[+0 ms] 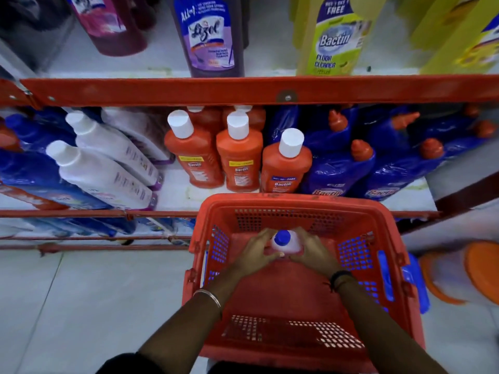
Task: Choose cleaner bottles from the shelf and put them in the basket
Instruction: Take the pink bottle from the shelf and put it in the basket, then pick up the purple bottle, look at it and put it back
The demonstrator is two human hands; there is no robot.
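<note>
- I see the basket [302,205] at lower centre as moulded red plastic with perforated walls, matt and slightly scuffed.
- The white bottle [290,242] inside it looks like smooth plastic under a glossy blue cap.
- The orange bottles [239,160] at centre are smooth plastic with paper labels.
- The blue bottles [337,171] at right wear shiny, crinkled film.
- The shelf rail [243,90] across the upper frame is red-painted metal, chipped.
- The floor [81,292] at lower left is pale, smooth tile.
</note>
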